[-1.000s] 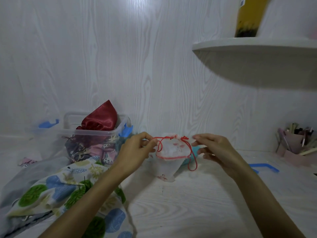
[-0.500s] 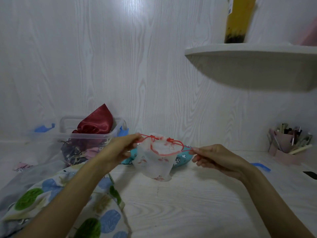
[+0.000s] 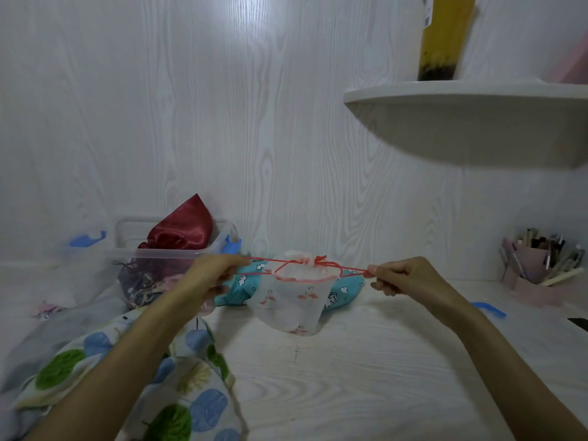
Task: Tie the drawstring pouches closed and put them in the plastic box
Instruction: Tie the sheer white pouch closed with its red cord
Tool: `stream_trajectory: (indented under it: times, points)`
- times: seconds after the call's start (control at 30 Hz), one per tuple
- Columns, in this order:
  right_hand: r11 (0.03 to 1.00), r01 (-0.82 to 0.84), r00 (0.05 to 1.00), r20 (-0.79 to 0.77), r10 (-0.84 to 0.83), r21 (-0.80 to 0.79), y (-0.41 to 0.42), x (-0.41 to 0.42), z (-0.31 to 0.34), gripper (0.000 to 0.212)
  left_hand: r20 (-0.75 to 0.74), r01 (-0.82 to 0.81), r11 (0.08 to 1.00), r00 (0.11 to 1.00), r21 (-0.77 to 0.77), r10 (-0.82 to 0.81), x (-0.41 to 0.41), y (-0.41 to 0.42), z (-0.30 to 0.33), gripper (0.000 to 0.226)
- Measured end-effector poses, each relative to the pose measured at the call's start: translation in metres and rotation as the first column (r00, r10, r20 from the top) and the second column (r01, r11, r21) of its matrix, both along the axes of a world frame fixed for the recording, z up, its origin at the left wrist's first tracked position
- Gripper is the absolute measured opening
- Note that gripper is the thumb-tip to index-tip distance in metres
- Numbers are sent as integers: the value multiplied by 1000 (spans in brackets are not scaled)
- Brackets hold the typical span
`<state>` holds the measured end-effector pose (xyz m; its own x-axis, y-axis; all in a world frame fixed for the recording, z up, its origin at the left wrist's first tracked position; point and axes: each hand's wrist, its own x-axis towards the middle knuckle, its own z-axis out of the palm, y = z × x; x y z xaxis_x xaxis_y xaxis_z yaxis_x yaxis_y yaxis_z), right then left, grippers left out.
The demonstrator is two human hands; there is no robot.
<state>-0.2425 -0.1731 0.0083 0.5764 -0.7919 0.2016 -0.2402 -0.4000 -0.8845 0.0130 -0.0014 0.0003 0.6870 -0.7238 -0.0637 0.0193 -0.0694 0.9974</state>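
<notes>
A white flamingo-print pouch [image 3: 291, 303] hangs between my hands just above the table, its mouth partly gathered. Its red drawstring [image 3: 350, 269] runs taut to both sides. My left hand [image 3: 210, 275] pinches the string's left end; my right hand [image 3: 401, 276] pinches the right end. Behind the pouch lies a teal pouch [image 3: 345, 289] with cloud print. The clear plastic box [image 3: 165, 254] stands at the back left against the wall, holding a dark red satin pouch [image 3: 183, 229] and other pouches.
A leaf-print fabric bag [image 3: 136, 377] lies at the front left under my left forearm. A pink pen holder [image 3: 534, 265] stands at the right. A white shelf [image 3: 471, 116] juts out above the right side. Blue clips [image 3: 488, 308] lie on the table.
My hands have moved apart, pulling the red drawstring out taut to both sides. The pouch's mouth has drawn in tighter.
</notes>
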Motion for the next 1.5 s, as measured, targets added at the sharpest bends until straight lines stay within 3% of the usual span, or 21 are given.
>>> stream_trajectory:
  times: [0.1,0.23,0.3,0.37,0.43,0.47,0.5,0.53,0.6,0.67,0.7,0.77,0.8,0.87,0.93,1.03,1.17,1.23,1.33,1.4,1.5]
  points:
    - [946,-119,963,266,36,303,0,0,3,20,-455,94,925,850,-369,-267,2,5,4,9]
    - [677,-430,734,668,-123,597,5,13,2,23,-632,29,778,564,-627,-531,-4,-4,-12,42]
    - [590,-512,644,734,-217,624,6,19,1,23,-611,31,754,564,-656,-556,-10,-7,-14,51]
    - [557,-524,619,737,-270,644,3,21,-2,24,-569,79,782,642,-618,-514,-16,-8,-13,49]
    - [616,-420,690,676,-259,666,-1,21,-5,24,-359,160,882,870,-443,-339,-18,-8,-12,46]
    - [644,-374,716,649,-257,667,-4,19,-6,22,-106,177,936,970,-305,-218,-18,-9,-13,45]
    - [647,-354,723,637,-269,675,-8,17,-8,20,168,140,972,980,-188,-109,-19,-8,-14,45]
    - [623,-367,717,637,-284,691,-11,14,-10,16,393,105,988,918,-114,-52,-20,-7,-16,47]
    - [530,-440,688,652,-320,725,-12,10,-12,14,636,72,997,771,-22,-42,-15,-2,-21,51]
    - [426,-509,671,655,-347,748,-16,9,-16,52,740,-7,1000,672,30,-18,-5,1,-24,57]
    - [403,-522,682,651,-333,752,-15,8,-15,58,784,-45,999,621,29,5,-1,1,-25,58]
    - [465,-486,762,620,-189,740,-14,3,-9,28,843,-88,996,537,12,37,4,5,-25,59]
    - [565,-420,821,563,-97,710,-13,2,-5,13,866,-111,994,499,15,42,6,8,-26,59]
    - [805,-256,912,409,18,535,-16,-5,0,26,890,-157,987,453,27,48,13,15,-27,60]
    - [967,-120,970,232,67,224,-17,-10,1,32,896,-203,977,443,60,37,24,21,-30,63]
    - [973,-32,997,-77,15,-228,-18,-15,-2,33,916,-224,970,402,95,4,31,23,-31,69]
    - [903,-137,891,-449,-67,-408,-21,-17,-4,53,901,-152,965,414,212,-133,25,20,-26,51]
    - [937,-65,951,-305,-46,-344,-22,-17,-3,55,899,-117,971,413,210,-145,25,18,-22,62]
    - [971,88,996,29,-84,-221,-28,-18,-9,47,789,3,1000,614,24,-21,24,14,-20,62]
    - [946,129,991,10,-132,-298,-31,-17,-17,45,682,29,997,731,-67,25,25,12,-18,58]
    - [888,183,977,-25,-213,-422,-33,-17,-30,43,589,2,1000,808,18,-12,30,9,-25,54]
